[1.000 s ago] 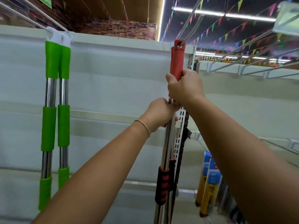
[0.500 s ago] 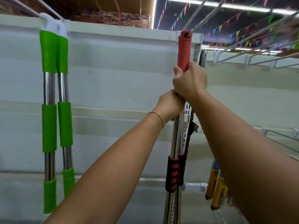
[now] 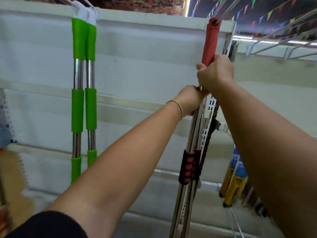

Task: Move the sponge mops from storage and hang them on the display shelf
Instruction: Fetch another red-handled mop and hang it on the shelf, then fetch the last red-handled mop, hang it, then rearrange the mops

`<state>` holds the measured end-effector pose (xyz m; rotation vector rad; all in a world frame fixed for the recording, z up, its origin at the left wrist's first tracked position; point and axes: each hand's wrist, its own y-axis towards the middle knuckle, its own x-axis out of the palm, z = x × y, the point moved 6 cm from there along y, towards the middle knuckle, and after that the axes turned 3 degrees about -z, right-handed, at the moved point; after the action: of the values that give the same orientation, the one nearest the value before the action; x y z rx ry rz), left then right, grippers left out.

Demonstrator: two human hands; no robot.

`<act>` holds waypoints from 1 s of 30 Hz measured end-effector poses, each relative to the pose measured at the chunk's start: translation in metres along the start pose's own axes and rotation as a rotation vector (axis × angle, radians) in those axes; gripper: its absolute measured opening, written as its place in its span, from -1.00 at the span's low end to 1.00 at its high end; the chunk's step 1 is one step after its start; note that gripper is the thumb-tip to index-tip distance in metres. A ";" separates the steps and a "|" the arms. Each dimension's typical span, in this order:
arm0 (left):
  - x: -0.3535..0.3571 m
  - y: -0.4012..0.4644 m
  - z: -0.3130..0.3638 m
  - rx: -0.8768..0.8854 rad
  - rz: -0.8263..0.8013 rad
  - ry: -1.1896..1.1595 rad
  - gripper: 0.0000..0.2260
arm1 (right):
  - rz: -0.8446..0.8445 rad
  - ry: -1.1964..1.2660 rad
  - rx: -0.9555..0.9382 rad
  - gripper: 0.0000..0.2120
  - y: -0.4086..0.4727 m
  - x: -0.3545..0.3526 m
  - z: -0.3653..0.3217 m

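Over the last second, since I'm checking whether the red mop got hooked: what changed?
Little. The right hand and left hand kept their grip on the red-handled mop, its top hole at the hook wire throughout. Only the view swung right. The green mops stayed hanging.

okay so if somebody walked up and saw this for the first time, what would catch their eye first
Probably the red mop handle right of centre, its top eyelet at a metal hook, with the right hand clenched around its lower end and the left hand gripping the steel pole just below. Next, the pair of bright green mop handles hanging side by side at upper left against the pale shelf back panel.
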<state>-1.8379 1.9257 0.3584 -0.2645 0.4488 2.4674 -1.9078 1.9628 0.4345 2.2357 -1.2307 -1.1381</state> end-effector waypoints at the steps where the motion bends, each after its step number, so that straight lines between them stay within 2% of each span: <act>1: 0.001 -0.003 -0.003 -0.028 0.003 -0.063 -0.77 | -0.016 -0.005 0.001 -0.59 -0.002 0.001 0.003; 4: 0.002 -0.022 -0.018 -0.060 0.022 -0.125 -0.83 | -0.076 0.040 0.010 -0.63 -0.013 0.000 0.014; 7: -0.003 -0.057 -0.062 -0.221 0.012 0.023 -0.78 | -0.063 0.033 -0.008 -0.74 -0.035 -0.002 0.026; 8: -0.007 -0.072 -0.079 -0.269 -0.006 0.049 -0.78 | -0.026 -0.019 -0.011 -0.73 -0.047 0.000 0.029; 11: -0.033 -0.113 -0.111 -0.316 0.020 0.054 -0.86 | 0.051 -0.094 -0.072 -0.35 -0.097 0.017 0.017; 13: -0.061 -0.137 -0.118 -0.316 0.088 0.067 -0.88 | 0.016 -0.039 -0.143 -0.28 -0.128 0.033 -0.007; 18: -0.143 -0.203 -0.114 -0.318 0.280 0.055 -0.89 | -0.195 0.077 -0.260 -0.43 -0.186 0.080 -0.073; 21: -0.197 -0.255 -0.113 -0.335 0.377 0.056 -0.87 | -0.302 0.166 -0.310 -0.44 -0.225 0.112 -0.116; 26: -0.290 -0.360 -0.132 -0.455 0.502 0.040 -0.73 | -0.430 0.252 -0.384 -0.41 -0.306 0.162 -0.199; 30: -0.364 -0.444 -0.147 -0.534 0.586 0.001 -0.72 | -0.514 0.290 -0.442 -0.41 -0.368 0.193 -0.274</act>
<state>-1.2687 2.0117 0.2150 -0.3908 -0.1807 3.1331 -1.4353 1.9911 0.2827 2.3014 -0.2550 -1.0643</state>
